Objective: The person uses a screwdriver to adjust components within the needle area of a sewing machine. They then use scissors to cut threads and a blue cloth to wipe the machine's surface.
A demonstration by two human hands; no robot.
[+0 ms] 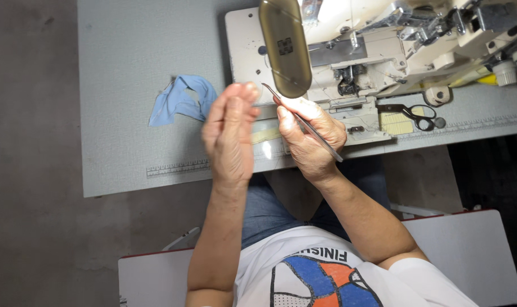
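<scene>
Both hands raised: right hand [310,139] grips one pair of tweezers [304,122], left hand [230,136] empty.

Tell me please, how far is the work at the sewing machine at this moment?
Little looks done: the blue cloth piece lies aside on the grey table, not under the needle. In hand: the right hand holds thin tweezers pointed toward the raised left hand, probably handling thread too fine to see. The sewing machine holds no fabric, so the sewing seems left. Scissors lie unused.
</scene>
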